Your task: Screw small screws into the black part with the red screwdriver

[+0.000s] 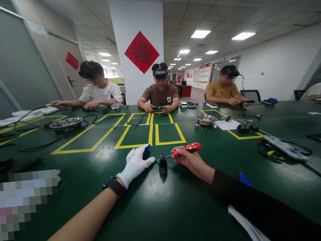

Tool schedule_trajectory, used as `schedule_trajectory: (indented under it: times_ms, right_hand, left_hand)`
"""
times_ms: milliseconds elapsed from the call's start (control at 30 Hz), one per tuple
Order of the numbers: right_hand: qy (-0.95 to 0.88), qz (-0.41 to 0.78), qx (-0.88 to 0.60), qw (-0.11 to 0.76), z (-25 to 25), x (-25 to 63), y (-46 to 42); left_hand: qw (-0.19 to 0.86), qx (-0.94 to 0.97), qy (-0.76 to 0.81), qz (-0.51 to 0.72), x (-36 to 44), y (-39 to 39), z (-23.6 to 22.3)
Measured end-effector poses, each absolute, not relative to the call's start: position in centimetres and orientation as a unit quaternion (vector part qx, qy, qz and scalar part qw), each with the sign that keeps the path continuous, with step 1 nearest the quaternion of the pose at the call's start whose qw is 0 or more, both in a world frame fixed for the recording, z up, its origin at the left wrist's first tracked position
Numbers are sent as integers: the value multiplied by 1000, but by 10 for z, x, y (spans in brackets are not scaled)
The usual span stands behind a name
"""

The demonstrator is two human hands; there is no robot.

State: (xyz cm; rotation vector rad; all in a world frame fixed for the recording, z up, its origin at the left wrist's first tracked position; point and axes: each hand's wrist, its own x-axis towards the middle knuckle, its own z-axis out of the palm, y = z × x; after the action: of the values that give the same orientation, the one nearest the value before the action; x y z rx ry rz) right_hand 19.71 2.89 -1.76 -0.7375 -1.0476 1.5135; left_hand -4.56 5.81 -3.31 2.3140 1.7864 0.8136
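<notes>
My left hand (137, 162), in a white glove with blue on the fingers, is over the green table with its thumb apart from the fingers. I see nothing held in it. My bare right hand (191, 161) grips a screwdriver (193, 147) by its red and black handle. The thin metal shaft points left, level with the top of a black cylindrical part (163, 165), and its tip is close to my left thumb. This part stands upright between my hands and narrows at the top. Whether the shaft touches it I cannot tell.
Yellow tape outlines (168, 142) mark the green table (158, 219). Metal bowls (206, 120), black parts (247, 126), cables and a power strip (285, 147) lie about. A blue object (245, 179) and a white cloth-like item (248, 225) are by my right arm. Several people sit opposite.
</notes>
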Motion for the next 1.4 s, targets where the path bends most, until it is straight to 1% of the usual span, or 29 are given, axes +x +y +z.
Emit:
schedule_trajectory:
  times_ms: [267,867,1000,1100,1200,1300,1400]
  right_hand:
    - [-436,648,-312,541,-18,196,29]
    - [-385,616,-366,582,-15,202,33]
    - [-378,625,-364,578,-16,202,34]
    - [-372,637,-348,578,-16,202,35]
    - [-367,644,-332,583,-16,203,36]
    - [-366,647,-311,592,-15,205,37]
    - [-361,644,-294,607,-13,207,37]
  left_hand:
    - [41,763,586,271,-46,60,-36]
    - [21,767,581,272,-44,54,-33]
    - [38,743,593,309,-41,52,-31]
    - [67,714,577,391,-39,52,-28]
    - [72,700,548,454,-37,49,-20]
    - [60,712,522,465,-34,44,-11]
    - [54,751,487,442,-32,39,-5]
